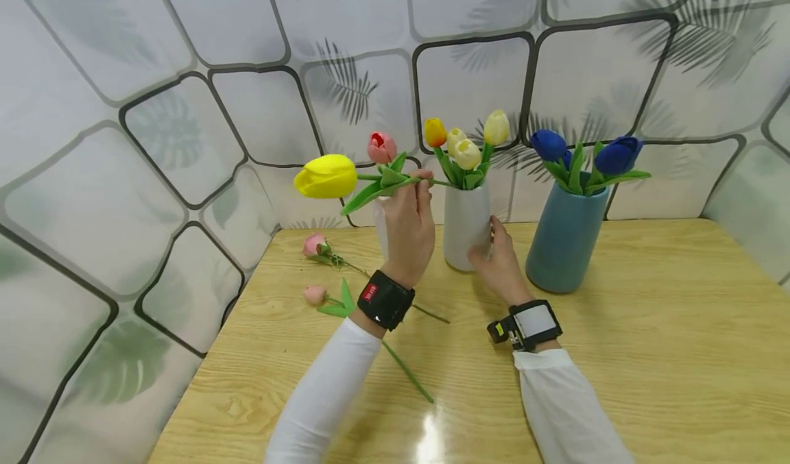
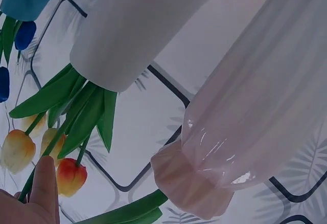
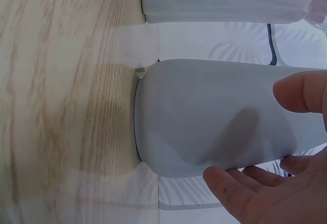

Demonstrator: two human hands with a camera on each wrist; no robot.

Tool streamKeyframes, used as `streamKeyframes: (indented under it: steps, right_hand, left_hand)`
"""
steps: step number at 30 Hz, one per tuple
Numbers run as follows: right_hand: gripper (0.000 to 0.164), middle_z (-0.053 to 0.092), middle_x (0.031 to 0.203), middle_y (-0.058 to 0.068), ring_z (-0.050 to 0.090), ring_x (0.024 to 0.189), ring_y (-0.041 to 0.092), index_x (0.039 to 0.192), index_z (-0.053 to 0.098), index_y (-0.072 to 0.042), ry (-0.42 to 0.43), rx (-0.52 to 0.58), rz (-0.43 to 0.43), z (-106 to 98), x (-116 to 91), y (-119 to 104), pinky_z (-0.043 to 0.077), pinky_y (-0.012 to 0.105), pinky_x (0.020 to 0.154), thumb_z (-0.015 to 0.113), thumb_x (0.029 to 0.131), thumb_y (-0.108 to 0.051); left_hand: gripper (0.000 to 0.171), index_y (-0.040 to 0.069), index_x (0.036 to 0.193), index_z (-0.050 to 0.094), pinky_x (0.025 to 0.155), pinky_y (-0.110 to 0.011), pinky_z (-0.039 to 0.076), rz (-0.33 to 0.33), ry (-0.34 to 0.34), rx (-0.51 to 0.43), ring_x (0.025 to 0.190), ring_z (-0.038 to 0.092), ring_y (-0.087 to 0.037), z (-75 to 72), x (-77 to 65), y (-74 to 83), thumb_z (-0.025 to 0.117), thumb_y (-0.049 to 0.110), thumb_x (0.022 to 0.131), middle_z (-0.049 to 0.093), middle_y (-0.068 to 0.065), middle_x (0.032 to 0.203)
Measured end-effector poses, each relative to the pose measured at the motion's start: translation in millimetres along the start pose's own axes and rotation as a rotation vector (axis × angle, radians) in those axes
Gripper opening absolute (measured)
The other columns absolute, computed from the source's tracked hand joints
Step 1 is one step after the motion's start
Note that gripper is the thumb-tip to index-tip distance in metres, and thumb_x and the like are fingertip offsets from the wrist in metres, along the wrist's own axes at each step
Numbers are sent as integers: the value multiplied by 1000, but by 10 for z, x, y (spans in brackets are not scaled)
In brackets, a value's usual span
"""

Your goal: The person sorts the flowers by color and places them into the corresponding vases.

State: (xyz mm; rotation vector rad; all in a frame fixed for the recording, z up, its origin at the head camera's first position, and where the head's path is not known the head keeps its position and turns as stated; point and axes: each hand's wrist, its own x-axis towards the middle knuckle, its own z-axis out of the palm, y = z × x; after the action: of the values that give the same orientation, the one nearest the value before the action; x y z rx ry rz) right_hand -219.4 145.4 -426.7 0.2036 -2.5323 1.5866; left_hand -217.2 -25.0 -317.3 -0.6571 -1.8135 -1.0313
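My left hand (image 1: 409, 234) pinches the stem of a yellow tulip (image 1: 326, 176), which lies nearly level. Its bloom points left and its stem end reaches the mouth of a white vase (image 1: 466, 231). That vase holds cream tulips (image 1: 467, 155) and an orange-yellow tulip (image 1: 435, 132). My right hand (image 1: 503, 265) holds the vase low on its right side; the right wrist view shows the thumb and fingers (image 3: 225, 185) on either side of the white body. Behind my left hand, mostly hidden, stands a pale pink vase with a ruffled rim (image 2: 191, 180), and a pink tulip (image 1: 382, 147) rises above it.
A blue vase (image 1: 566, 245) with blue tulips (image 1: 619, 155) stands right of the white one. On the wooden table (image 1: 679, 354) lie a pink rose (image 1: 315, 245) and a pink tulip (image 1: 315, 295), their stems passing beneath my left arm. A patterned backdrop (image 1: 241, 121) closes the back and left.
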Motion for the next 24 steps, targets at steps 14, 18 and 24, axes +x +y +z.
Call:
streamKeyframes:
  steps: [14,18,24]
  right_hand:
    - [77,14,157,31,27,141,47,157,2,0,-7,-7,2,-9,3,-2,30,61,111,52,101,-15]
    - [77,13,158,31,27,141,47,157,2,1,-13,-11,10,-23,1,4,30,61,110,52,101,-16]
    - [76,13,158,31,25,143,46,157,2,1,-19,-4,12,-44,9,8,29,60,113,51,101,-16]
  left_hand:
    - [25,0,99,58,62,-28,44,-116,-383,213,70,53,-20,204,318,-25,42,17,108,54,-8,79]
    - [29,5,100,61,62,-28,46,-204,-509,286,73,56,-18,253,420,-3,41,24,108,56,-6,81]
    - [34,7,94,64,53,-31,49,-261,-624,405,68,64,-20,278,492,20,42,28,108,61,-6,77]
